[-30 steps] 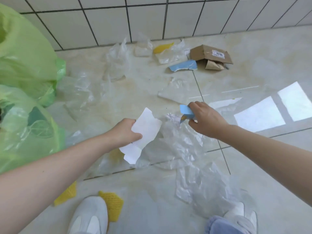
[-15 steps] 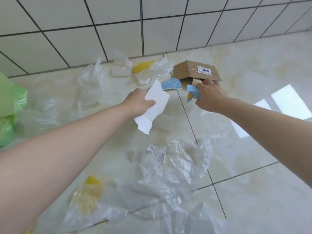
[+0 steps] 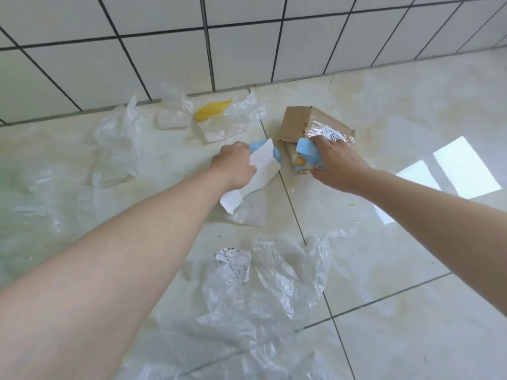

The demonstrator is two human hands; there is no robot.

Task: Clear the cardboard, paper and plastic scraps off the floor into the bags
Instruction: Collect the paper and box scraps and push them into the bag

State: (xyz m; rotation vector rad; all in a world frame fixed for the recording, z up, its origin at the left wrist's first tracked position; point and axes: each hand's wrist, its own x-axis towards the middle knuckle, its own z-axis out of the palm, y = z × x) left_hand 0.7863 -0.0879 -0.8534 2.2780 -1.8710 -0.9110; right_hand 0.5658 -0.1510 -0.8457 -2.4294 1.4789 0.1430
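While both arms are stretching out toward the wall, the left hand (image 3: 236,165) is gripping a white paper scrap (image 3: 258,176) that is trailing back under the wrist, and its fingers are reaching onto a blue scrap (image 3: 259,145) lying on the floor (image 3: 411,111) right at its fingertips. That blue piece is running with its long axis roughly across the hand's line of reach, from beyond the knuckles round to the thumb side, most of it hidden behind the white paper. I am judging this the next pick, and the left hand is plainly the nearer one, though whether it is already pinching the scrap I cannot tell. The right hand (image 3: 334,160) is curling round another blue scrap (image 3: 307,154) with a yellow spot, and its fingertips are touching the cardboard box (image 3: 310,119) sitting just beyond them. Clear plastic sheets (image 3: 263,292) and a crumpled printed paper (image 3: 236,261) are lying back beneath the forearms, with a yellow scrap (image 3: 211,112) further out by the wall. No bag is showing, so much clearing is remaining.
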